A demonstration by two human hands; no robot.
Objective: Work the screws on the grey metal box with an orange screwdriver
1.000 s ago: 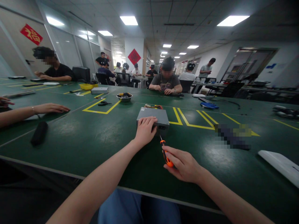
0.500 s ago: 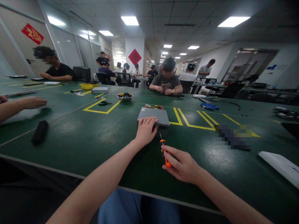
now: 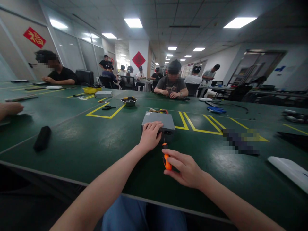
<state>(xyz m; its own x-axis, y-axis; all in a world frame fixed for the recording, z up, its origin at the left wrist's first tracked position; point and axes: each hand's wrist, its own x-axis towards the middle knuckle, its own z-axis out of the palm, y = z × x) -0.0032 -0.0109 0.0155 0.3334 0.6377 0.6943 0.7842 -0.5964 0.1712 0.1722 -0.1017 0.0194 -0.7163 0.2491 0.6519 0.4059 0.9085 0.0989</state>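
Note:
A grey metal computer power supply (image 3: 166,119) lies on the green table, its socket side toward me and a bundle of coloured wires (image 3: 158,111) at its far side. My left hand (image 3: 151,135) holds it, fingers laid over the top and thumb against the near side. In my right hand (image 3: 184,166) is a screwdriver (image 3: 166,160) with an orange and black handle, held between thumb and fingers. Its thin shaft points away from me at the near side of the power supply. Whether the tip touches the case I cannot tell.
A metal bowl (image 3: 129,101) with tools stands beyond, left of the power supply. Farther left are a yellow basket (image 3: 92,90) and another grey box (image 3: 103,94). A black object (image 3: 42,138) lies at left, a white panel (image 3: 288,171) at right. A co-worker (image 3: 171,84) sits opposite.
My right hand has brought the screwdriver slightly left, its shaft now nearer the power supply. My left hand stays in place. At the far left, another person's hand has drawn back toward the edge.

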